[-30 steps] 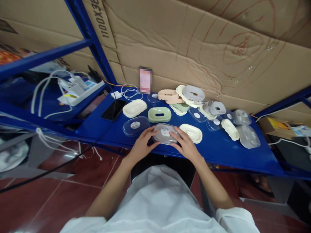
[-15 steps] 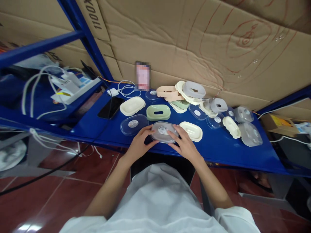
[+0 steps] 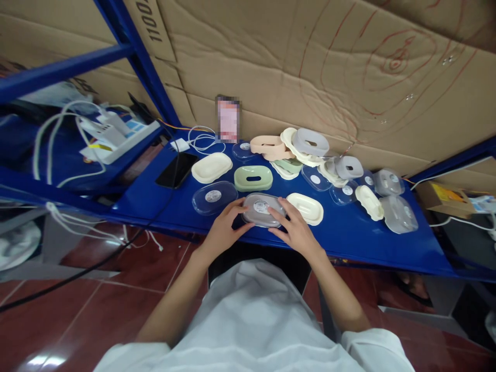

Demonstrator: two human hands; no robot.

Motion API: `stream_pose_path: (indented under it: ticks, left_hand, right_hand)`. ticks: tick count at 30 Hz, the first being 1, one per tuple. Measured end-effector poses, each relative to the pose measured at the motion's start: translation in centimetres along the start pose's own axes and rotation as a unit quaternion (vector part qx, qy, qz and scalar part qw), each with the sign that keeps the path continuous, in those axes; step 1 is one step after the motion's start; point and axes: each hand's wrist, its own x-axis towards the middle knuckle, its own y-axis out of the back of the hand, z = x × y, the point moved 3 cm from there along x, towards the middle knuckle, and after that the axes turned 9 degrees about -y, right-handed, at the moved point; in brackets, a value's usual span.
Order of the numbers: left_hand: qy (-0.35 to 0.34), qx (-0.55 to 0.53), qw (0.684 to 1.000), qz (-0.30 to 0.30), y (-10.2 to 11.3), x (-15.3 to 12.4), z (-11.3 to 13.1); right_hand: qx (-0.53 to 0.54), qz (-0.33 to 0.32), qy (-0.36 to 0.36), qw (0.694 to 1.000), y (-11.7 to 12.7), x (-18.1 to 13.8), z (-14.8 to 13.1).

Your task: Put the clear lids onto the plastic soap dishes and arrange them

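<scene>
A grey oval soap box (image 3: 259, 211) under a clear lid with a round white label sits at the table's front edge. My left hand (image 3: 228, 223) grips its left end, thumb at the near side and fingers at the far side. At the right end my right hand (image 3: 291, 223) holds it the same way, one fingertip on the lid near the label. Close by on the right lies a cream oval tray (image 3: 309, 209). Behind the box is a green slotted dish (image 3: 253, 178), and to the left a clear lid (image 3: 214, 198) with a label.
Peach slotted dishes (image 3: 267, 147), a grey slotted dish (image 3: 310, 141) and more lids cluster at the back right. Lidded grey boxes (image 3: 401, 214) stand farther right. A cream tray (image 3: 212, 168), a black phone (image 3: 175, 171) and a white charger (image 3: 180, 145) lie left. Cardboard (image 3: 271, 67) walls the back.
Both hands stay on the soap box, which has hardly moved. The view has shifted very slightly.
</scene>
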Motion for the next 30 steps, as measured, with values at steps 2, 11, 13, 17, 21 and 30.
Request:
stream_pose_path:
  ticks: [2,11,13,17,21,30]
  left_hand:
    - [-0.004,-0.006,1.0,0.0,0.1,-0.1,-0.1]
    - [-0.049,-0.045,0.997,-0.029,2.1,0.3,2.3]
    - [-0.046,0.038,0.998,-0.008,3.3,0.4,2.1]
    - [0.022,0.228,0.972,0.05,5.4,-0.3,-0.4]
    - [0.039,0.262,0.964,0.026,5.3,-1.3,-1.8]
    - [0.026,0.288,0.956,0.05,3.4,-0.5,0.0]
  right_hand:
    - [-0.006,-0.003,-0.005,1.0,-0.1,0.0,0.0]
    - [-0.001,0.101,-0.006,0.995,3.6,-3.9,1.3]
    - [-0.022,0.145,-0.059,0.987,5.5,-6.7,2.8]
    - [-0.087,0.201,-0.21,0.953,9.0,-13.5,7.2]
    - [-0.131,0.183,-0.323,0.919,10.1,-17.9,11.0]
    - [-0.107,0.104,-0.178,0.973,5.8,-9.1,7.3]
